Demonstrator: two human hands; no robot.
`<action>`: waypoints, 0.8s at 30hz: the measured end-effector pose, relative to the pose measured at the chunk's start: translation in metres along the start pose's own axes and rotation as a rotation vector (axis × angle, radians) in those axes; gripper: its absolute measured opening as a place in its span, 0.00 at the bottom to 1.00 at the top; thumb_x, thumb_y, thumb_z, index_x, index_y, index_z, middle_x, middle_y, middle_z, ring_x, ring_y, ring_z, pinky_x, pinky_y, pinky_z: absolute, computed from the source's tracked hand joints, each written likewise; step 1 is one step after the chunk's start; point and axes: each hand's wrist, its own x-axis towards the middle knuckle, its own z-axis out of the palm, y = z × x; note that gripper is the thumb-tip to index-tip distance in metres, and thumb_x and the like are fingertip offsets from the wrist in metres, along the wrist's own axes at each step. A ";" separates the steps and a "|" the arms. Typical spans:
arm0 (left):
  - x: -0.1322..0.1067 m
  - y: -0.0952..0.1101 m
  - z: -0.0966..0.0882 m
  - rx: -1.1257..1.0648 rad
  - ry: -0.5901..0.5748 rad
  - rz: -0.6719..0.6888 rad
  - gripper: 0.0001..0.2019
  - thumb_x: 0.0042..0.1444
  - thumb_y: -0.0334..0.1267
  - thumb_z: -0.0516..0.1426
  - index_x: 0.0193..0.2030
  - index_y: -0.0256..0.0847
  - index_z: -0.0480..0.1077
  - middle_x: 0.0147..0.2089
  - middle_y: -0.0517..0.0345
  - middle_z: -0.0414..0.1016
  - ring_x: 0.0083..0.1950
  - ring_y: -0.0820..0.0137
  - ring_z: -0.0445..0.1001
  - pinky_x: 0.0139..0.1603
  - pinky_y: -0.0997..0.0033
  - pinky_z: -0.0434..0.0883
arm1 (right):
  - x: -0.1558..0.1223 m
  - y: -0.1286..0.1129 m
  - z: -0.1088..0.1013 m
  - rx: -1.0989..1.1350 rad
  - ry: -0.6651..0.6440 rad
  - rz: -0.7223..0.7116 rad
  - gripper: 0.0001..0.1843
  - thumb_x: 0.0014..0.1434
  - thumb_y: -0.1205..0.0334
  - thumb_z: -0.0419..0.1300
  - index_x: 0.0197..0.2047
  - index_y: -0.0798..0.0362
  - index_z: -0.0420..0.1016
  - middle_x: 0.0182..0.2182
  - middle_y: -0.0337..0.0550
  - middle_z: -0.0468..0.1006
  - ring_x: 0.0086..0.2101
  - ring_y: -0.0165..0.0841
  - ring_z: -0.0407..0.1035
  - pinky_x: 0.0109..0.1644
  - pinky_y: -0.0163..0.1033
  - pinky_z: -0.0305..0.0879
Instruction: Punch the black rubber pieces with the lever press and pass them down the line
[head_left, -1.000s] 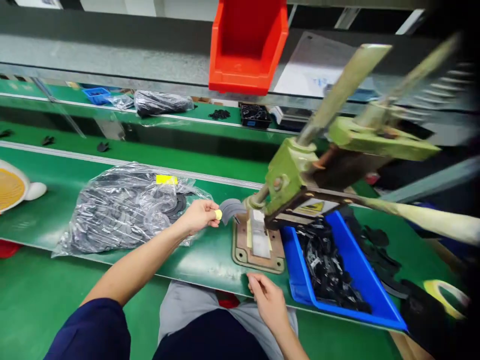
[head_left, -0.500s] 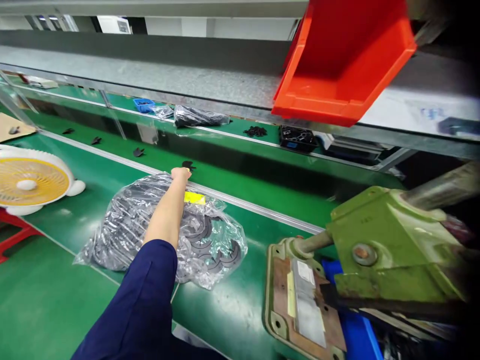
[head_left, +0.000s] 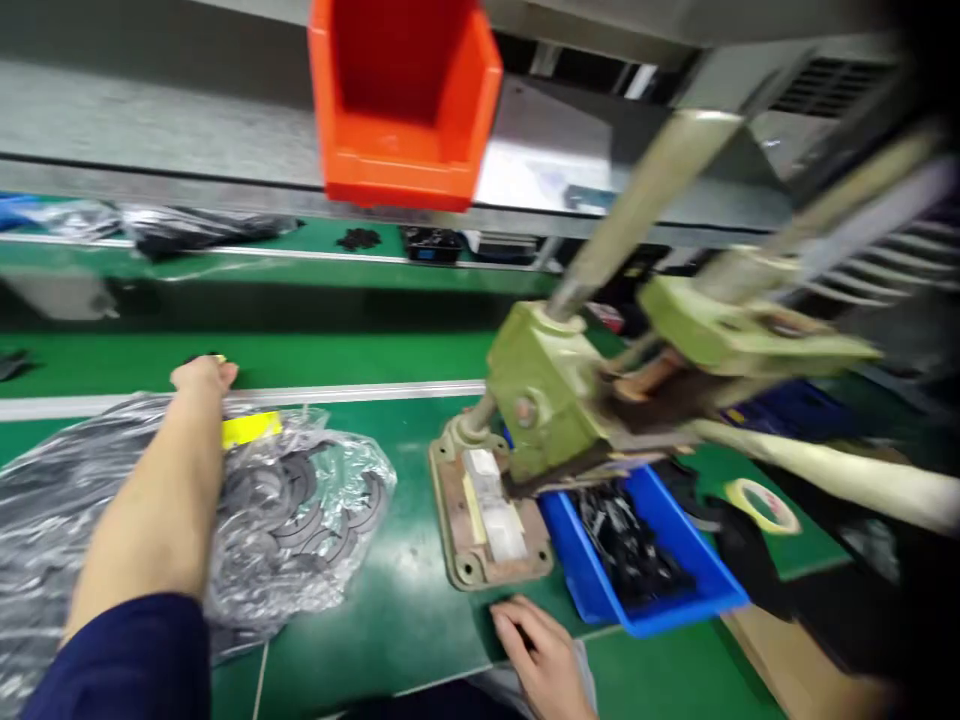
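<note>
My left hand (head_left: 202, 374) stretches over a clear plastic bag (head_left: 349, 550) to the green strip behind the metal rail. Its fingers are closed at a small black part (head_left: 196, 357), mostly hidden behind them; a bit of yellow shows at the fingertips. Inside the bag lie many dark curved pieces (head_left: 304, 525), and a yellow label (head_left: 251, 429) is on top. My right hand (head_left: 541, 655) rests at the table's front edge, fingers curled in; a dark gap shows under the thumb, and whether it holds anything is hidden. In front of that hand stands a green hand press (head_left: 551, 375) with its base plate (head_left: 454, 540).
A blue bin (head_left: 675, 610) of black parts sits right of the press base. The press lever (head_left: 832, 470) juts out to the right, near a tape roll (head_left: 763, 506). An orange bin (head_left: 401, 185) sits on the shelf above. Another black part (head_left: 11, 364) lies far left.
My view has turned to the right, so the bag and my left hand sit further left. My right hand and the blue bin have come into view. My left arm stays stretched over the bag.
</note>
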 end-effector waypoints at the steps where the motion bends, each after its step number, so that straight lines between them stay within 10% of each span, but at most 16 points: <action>1: -0.003 0.005 0.005 -0.011 -0.028 -0.058 0.17 0.55 0.12 0.53 0.25 0.35 0.55 0.16 0.73 0.52 0.21 0.82 0.60 0.34 0.76 0.73 | 0.002 -0.004 -0.003 -0.004 -0.017 -0.002 0.20 0.65 0.50 0.52 0.30 0.47 0.79 0.24 0.42 0.79 0.27 0.34 0.75 0.32 0.38 0.72; 5: -0.035 0.025 0.012 -0.253 -0.179 -0.255 0.12 0.62 0.18 0.55 0.30 0.33 0.61 0.19 0.71 0.64 0.25 0.84 0.69 0.36 0.82 0.74 | 0.008 -0.018 -0.034 -0.011 -0.091 -0.034 0.25 0.67 0.49 0.50 0.23 0.49 0.74 0.19 0.37 0.74 0.23 0.28 0.69 0.29 0.34 0.66; 9: -0.098 0.037 -0.006 -0.379 -0.485 -0.084 0.08 0.62 0.20 0.56 0.38 0.35 0.70 0.23 0.69 0.73 0.28 0.84 0.73 0.40 0.80 0.75 | 0.031 -0.015 -0.097 -0.095 -0.017 -0.035 0.25 0.68 0.49 0.47 0.27 0.50 0.75 0.25 0.41 0.77 0.29 0.30 0.71 0.36 0.37 0.69; 13: -0.167 0.042 -0.028 -0.390 -0.708 -0.034 0.07 0.57 0.23 0.61 0.37 0.39 0.75 0.28 0.66 0.79 0.31 0.81 0.75 0.37 0.82 0.75 | 0.093 0.013 -0.148 -0.268 0.119 0.048 0.20 0.69 0.54 0.48 0.57 0.53 0.71 0.48 0.51 0.78 0.47 0.36 0.73 0.52 0.47 0.72; 18: -0.241 0.028 -0.044 -0.353 -0.867 -0.049 0.09 0.41 0.32 0.70 0.31 0.48 0.80 0.29 0.67 0.81 0.32 0.77 0.75 0.36 0.81 0.75 | 0.156 0.045 -0.161 -0.496 -0.011 0.119 0.23 0.64 0.51 0.60 0.58 0.52 0.69 0.58 0.49 0.71 0.55 0.40 0.69 0.59 0.55 0.71; 24: -0.298 -0.010 -0.054 -0.169 -0.957 0.060 0.16 0.29 0.47 0.73 0.30 0.61 0.81 0.32 0.71 0.83 0.36 0.67 0.80 0.40 0.71 0.77 | 0.149 0.052 -0.167 -0.642 -0.238 0.158 0.22 0.64 0.51 0.59 0.57 0.52 0.70 0.56 0.48 0.73 0.51 0.38 0.72 0.55 0.51 0.74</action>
